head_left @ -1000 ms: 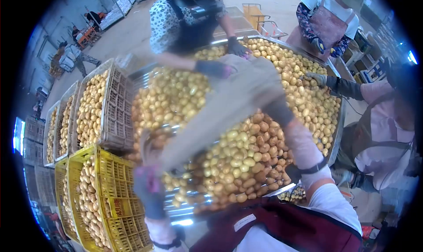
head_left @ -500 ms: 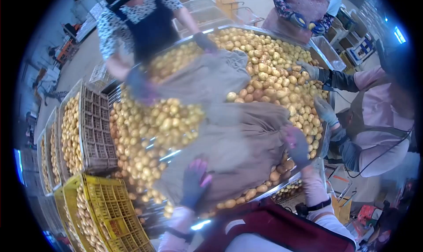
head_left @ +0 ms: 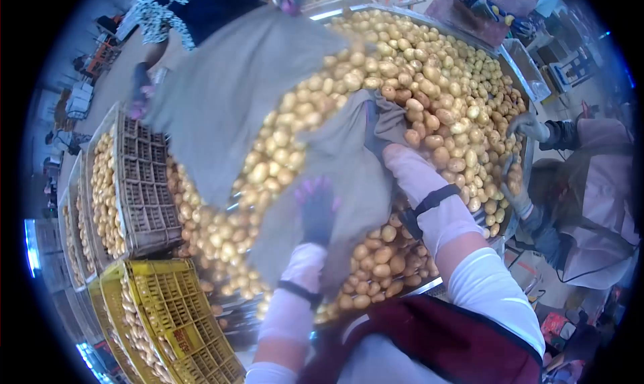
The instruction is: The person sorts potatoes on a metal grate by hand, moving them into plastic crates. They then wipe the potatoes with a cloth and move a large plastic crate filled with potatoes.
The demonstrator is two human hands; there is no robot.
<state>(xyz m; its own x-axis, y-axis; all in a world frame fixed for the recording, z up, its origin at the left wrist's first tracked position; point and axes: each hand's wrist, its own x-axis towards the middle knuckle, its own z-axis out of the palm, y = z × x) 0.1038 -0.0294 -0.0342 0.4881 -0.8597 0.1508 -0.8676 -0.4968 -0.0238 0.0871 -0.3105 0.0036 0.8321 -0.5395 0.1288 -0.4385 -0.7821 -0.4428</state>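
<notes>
A large metal tray [head_left: 516, 88] is heaped with yellow-brown potatoes [head_left: 429, 95]. A grey-brown burlap sack [head_left: 335, 169] lies over the heap in front of me. My left hand [head_left: 315, 209], in a dark glove with pink fingertips, presses on the sack's near part. My right hand [head_left: 376, 125], also gloved, grips the sack's far edge, with a white sleeve and a black wrist strap behind it. A person across the tray, in a spotted top and dark apron, holds up a second sack [head_left: 228, 82] with both gloved hands.
A brown crate [head_left: 137, 182] and a yellow crate [head_left: 181, 317], both filled with potatoes, stand left of the tray. At the right a co-worker's gloved hands [head_left: 526, 125] reach into the potatoes. Another person stands at the far end. My maroon apron is below.
My right hand has moved up the heap and gathered the sack's far edge. The person opposite has lifted the other sack up and leftwards. More potatoes lie uncovered at the right.
</notes>
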